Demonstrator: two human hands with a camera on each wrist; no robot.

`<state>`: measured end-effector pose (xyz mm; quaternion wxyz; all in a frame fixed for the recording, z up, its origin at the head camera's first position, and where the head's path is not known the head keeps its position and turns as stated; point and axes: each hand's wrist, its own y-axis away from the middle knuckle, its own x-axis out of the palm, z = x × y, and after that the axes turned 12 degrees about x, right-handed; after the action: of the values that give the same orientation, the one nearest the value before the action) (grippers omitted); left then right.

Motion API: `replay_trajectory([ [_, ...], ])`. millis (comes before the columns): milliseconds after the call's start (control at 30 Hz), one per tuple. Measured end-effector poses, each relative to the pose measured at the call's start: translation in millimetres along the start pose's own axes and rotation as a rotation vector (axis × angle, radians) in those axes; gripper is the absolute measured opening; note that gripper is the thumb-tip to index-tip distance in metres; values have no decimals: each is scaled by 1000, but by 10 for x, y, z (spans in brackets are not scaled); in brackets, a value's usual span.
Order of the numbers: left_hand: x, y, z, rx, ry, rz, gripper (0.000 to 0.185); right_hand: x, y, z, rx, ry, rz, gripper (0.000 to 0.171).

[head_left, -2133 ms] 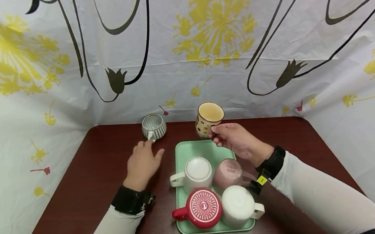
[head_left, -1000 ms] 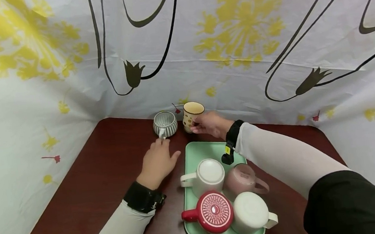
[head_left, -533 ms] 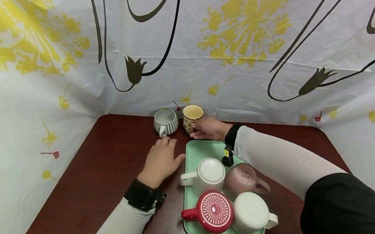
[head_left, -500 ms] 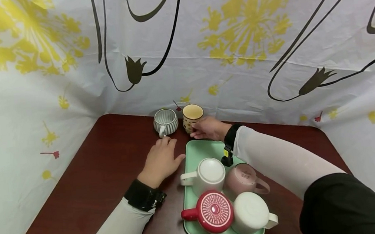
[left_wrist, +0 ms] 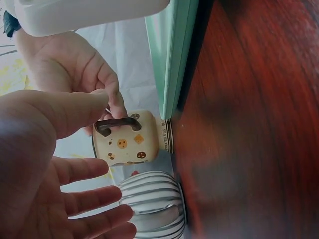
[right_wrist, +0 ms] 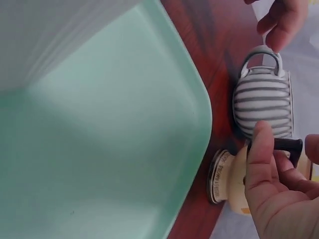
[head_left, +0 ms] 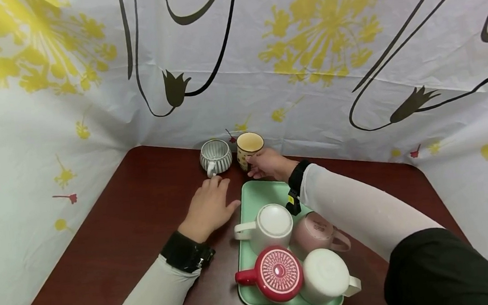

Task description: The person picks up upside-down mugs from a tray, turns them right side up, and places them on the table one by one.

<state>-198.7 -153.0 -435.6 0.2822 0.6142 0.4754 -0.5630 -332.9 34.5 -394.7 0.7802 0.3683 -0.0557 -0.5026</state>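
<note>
At the back of the table stands an upright cream mug [head_left: 243,160] with brown spots. My right hand [head_left: 267,163] holds it by its dark handle [right_wrist: 286,144], fingers curled at the handle. Just left of it is a grey-and-white striped cup [head_left: 219,163], upright, its handle turned toward me. My left hand [head_left: 207,204] lies in front of that cup with fingers extended; the fingertips are close to its handle [right_wrist: 261,52], and whether they touch it I cannot tell. In the left wrist view, the left palm holds nothing.
A green tray [head_left: 252,195] carries several upside-down mugs: a white mug [head_left: 272,227], a pink mug [head_left: 314,231], a red mug [head_left: 279,273] and another white mug [head_left: 324,274]. A patterned cloth [head_left: 235,51] hangs behind the dark red table [head_left: 115,222].
The spotted mug has moved left, from behind the tray to beside the striped cup, with my right hand at its handle. Over the last half second little has moved.
</note>
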Motion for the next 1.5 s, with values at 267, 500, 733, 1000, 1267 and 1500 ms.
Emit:
replay_trajectory([
  [267,-38,-3,-30,-12,17,1,65,-101,209,22,-24,126,-3,46],
  [500,-35,-18,-32,-25,31,14,65,-356,436,43,-87,153,-4,48],
  [733,-38,-15,-39,-16,36,13,65,-637,722,-69,-144,190,-34,45],
  [1000,-71,6,-58,-25,42,1,65,-866,1069,-450,-303,275,-128,39],
  [1267,-86,26,-56,-31,40,0,65,-1006,1415,-1043,-378,397,-242,38],
  [1500,-66,9,-71,-38,41,4,66,-1028,1583,-1635,-428,459,-281,25],
])
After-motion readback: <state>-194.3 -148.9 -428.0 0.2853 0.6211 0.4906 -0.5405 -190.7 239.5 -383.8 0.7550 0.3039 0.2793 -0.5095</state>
